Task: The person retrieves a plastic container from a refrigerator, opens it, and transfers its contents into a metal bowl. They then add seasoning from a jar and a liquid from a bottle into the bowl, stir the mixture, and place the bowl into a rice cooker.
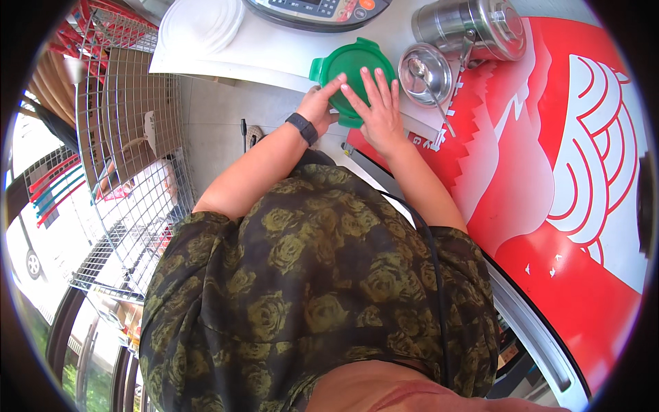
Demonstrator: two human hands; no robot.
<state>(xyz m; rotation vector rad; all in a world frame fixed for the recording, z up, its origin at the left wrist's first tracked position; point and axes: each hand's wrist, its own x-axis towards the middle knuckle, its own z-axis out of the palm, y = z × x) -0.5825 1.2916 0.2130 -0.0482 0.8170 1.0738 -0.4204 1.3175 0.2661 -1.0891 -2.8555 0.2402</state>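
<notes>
Both hands are at a round green lid (351, 62) with side tabs, at the near edge of the white table. My left hand (320, 108), with a dark watch on the wrist, grips its left rim, thumb on top. My right hand (378, 110) lies on the lid with its fingers spread. Whatever is under the lid is mostly hidden. Just right of it stands a round metal bowl (406, 87) with a metal spoon (437, 105) resting in it, the handle over the rim. Behind the bowl lies or stands a steel canister (448, 26) with a clasp; its pose cannot be told.
An appliance with a button panel (309, 13) is at the table's back. A white round lid or plate (201, 26) sits at the back left of the white table (231, 56). A red printed chest top (520, 206) is at right, a wire rack (139, 154) at left.
</notes>
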